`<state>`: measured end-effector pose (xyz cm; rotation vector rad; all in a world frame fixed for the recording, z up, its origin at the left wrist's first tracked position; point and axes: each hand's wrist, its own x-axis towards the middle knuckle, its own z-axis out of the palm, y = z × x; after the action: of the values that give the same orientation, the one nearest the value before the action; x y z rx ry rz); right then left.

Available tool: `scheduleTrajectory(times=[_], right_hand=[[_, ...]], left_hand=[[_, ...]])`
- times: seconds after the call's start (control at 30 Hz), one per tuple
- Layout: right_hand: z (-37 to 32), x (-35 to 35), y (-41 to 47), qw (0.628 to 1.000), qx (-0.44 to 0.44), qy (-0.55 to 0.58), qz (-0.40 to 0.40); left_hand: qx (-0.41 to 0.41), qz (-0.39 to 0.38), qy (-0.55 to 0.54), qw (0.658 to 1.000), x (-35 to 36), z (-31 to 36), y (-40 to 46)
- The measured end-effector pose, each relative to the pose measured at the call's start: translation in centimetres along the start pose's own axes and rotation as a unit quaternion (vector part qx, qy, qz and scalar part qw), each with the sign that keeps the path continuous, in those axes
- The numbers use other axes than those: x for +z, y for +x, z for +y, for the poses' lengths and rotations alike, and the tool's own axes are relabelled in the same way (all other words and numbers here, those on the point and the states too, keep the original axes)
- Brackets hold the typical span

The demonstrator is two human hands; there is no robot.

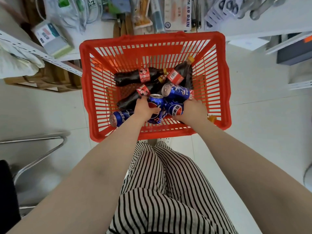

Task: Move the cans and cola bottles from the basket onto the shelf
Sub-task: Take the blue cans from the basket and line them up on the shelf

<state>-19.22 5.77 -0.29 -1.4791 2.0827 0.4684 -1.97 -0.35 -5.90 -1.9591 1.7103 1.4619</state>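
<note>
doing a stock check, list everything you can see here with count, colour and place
basket: one, red, on the pale floor before the shelf
cola bottles: at least three, dark with red labels, lying in the basket's far half
cans: four visible, blue, in the basket's near half
shelf: white, beyond the basket, holding packaged goods
metal frame: one, chrome, floor at left
hands: left grips a can; right grips another

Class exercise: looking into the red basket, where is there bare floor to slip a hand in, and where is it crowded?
Free: the basket floor along its left wall, beside the two lying cola bottles; also the far strip under the back wall. Crowded: the near right half, where the left hand and right hand each grip a blue can among more cans.
</note>
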Motion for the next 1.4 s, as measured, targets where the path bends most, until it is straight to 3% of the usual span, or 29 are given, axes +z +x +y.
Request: scheduleTrajectory(times=[0.23,0.33,0.4,0.47,0.57,0.73,1.0,1.2,1.4], right_hand=[[0.7,-1.7,-1.6,0.991,0.029,0.133,-0.015],[0.7,-3.9,-3.5,0.965,0.068,0.254,-0.007],[0.5,-5.6,-5.1,0.912,0.099,0.398,-0.005],[0.3,-7.5,-7.2,0.834,0.116,0.54,0.0],[-0.1,-10.3,-10.9,0.742,0.126,0.658,-0.021],[0.7,-13.0,-16.7,0.682,0.126,0.719,0.043],[5.0,-12.9,-26.7,0.605,0.14,0.768,0.158],[10.5,-10.6,-34.3,0.533,0.165,0.794,0.24],[16.1,-5.9,-42.1,0.422,0.156,0.838,0.309]], left_hand=[[0.039,0.039,-0.099,0.994,-2.8,-0.1,-2.7],[0.036,0.032,-0.13,0.99,-5.4,0.6,-4.6],[0.038,0.017,-0.159,0.986,-7.3,1.2,-5.9],[0.046,-0.008,-0.188,0.981,-9.1,1.9,-7.4],[0.061,-0.035,-0.263,0.962,-11.4,3.5,-10.6],[0.111,-0.099,-0.331,0.932,-13.4,6.8,-16.0],[0.144,-0.179,-0.286,0.93,-13.2,14.2,-23.4],[0.103,-0.27,-0.285,0.914,-8.0,20.3,-28.7],[0.091,-0.373,-0.229,0.894,0.5,23.4,-35.0]])
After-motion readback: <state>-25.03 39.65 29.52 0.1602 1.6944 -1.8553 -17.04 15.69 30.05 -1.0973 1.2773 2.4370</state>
